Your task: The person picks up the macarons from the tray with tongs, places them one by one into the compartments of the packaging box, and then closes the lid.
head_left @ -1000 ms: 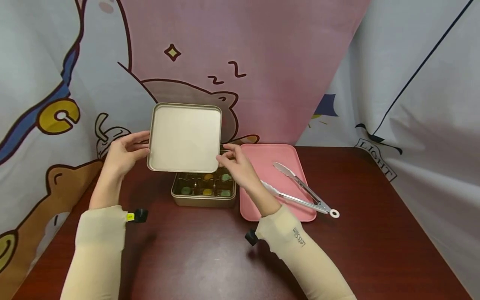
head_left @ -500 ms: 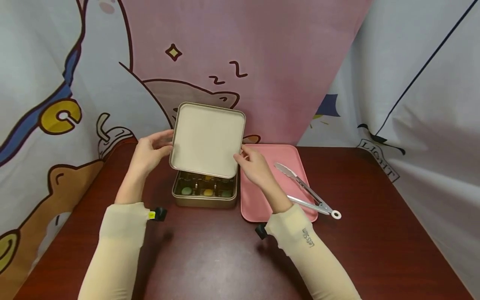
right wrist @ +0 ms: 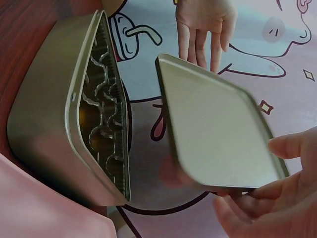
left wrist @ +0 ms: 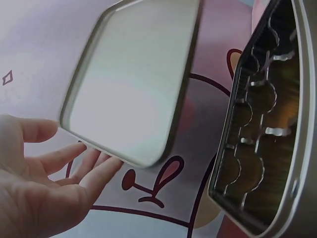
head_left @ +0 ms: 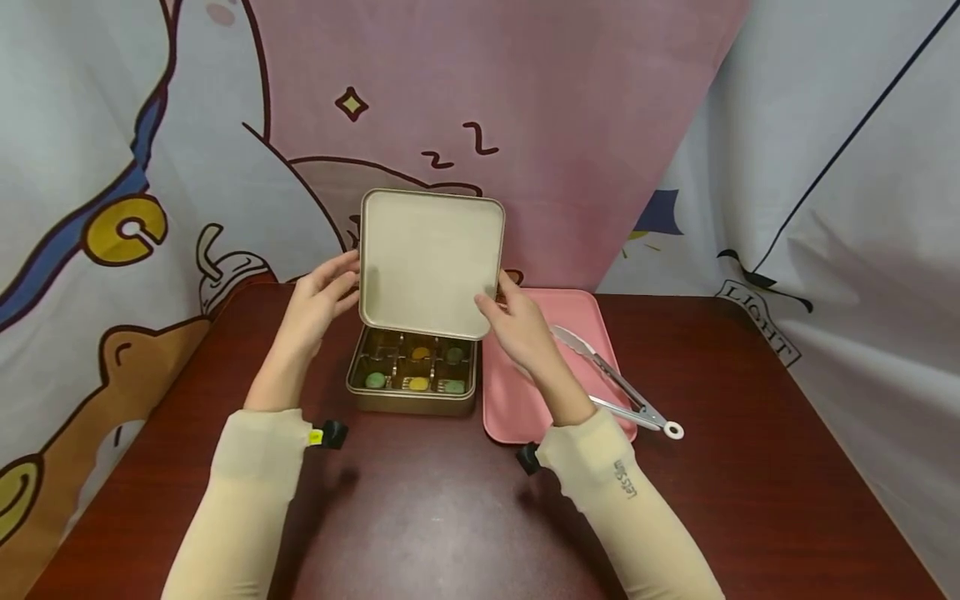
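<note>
A rectangular tin lid (head_left: pixel 431 262) is tilted up above the back of a tin box (head_left: pixel 412 403), its pale inner side facing me. My right hand (head_left: pixel 521 329) pinches the lid's lower right edge, thumb on the inner face and fingers behind, as the right wrist view (right wrist: pixel 277 198) shows. At the lid's left edge, my left hand (head_left: pixel 318 304) has its fingers fairly straight; in the left wrist view the fingertips (left wrist: pixel 111 163) reach the rim. Inside the box lies a clear divided insert (left wrist: pixel 252 134) with several green pieces (head_left: pixel 375 380) and yellow pieces (head_left: pixel 418 383).
A pink tray (head_left: pixel 510 408) stands right beside the tin box. Metal tongs (head_left: pixel 622 387) with spread arms lie across it, their ringed end over its right edge. The brown table (head_left: pixel 435 517) meets a printed cloth (head_left: pixel 570 125) at the back.
Both hands and the lid have moved right, then the lid rose slightly and levelled out, showing more of the box's inside. The left hand's fingers have loosened at the edge.
</note>
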A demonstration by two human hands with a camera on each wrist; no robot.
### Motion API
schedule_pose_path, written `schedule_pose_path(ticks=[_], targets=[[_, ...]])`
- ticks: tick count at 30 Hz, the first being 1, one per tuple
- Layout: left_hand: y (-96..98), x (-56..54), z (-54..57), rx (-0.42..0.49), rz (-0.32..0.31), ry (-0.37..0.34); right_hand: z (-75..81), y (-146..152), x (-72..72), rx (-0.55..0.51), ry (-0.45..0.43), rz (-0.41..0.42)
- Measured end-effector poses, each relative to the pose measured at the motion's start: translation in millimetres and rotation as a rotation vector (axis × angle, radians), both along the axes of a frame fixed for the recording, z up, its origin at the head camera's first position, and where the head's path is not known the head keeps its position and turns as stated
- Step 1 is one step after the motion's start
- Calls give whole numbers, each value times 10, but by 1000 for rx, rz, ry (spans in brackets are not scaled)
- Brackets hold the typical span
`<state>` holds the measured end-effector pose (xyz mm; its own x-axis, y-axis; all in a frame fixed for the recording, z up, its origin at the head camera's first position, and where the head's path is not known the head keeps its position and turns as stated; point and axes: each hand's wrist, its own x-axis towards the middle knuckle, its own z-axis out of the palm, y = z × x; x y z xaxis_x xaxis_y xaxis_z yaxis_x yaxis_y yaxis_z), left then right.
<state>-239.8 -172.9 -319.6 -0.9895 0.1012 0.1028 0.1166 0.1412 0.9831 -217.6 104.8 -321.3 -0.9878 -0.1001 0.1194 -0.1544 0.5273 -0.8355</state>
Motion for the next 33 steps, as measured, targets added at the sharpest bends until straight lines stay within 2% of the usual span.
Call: schedule_pose_path(ticks=[4,8,16,21,23,28,33], targets=[[24,2,-12,49,2,-19,-4,0,-9,26,39,-13],[53,11,-3,66,8,14,-42,23,-21,12,47,-19],[30,32,-2,41,12,67,-96,48,-29,-113,72,-20],[-25,56,-14,59,7,34,-181,50,-16,-202,92,6],[-40,62,-30,98,9,7,-229,49,10,-234,94,26],[-93,58,-141,146,2,-31,-384,49,74,-284,89,104],[-186,66,-310,94,-42,-45,-586,50,80,-326,91,177]])
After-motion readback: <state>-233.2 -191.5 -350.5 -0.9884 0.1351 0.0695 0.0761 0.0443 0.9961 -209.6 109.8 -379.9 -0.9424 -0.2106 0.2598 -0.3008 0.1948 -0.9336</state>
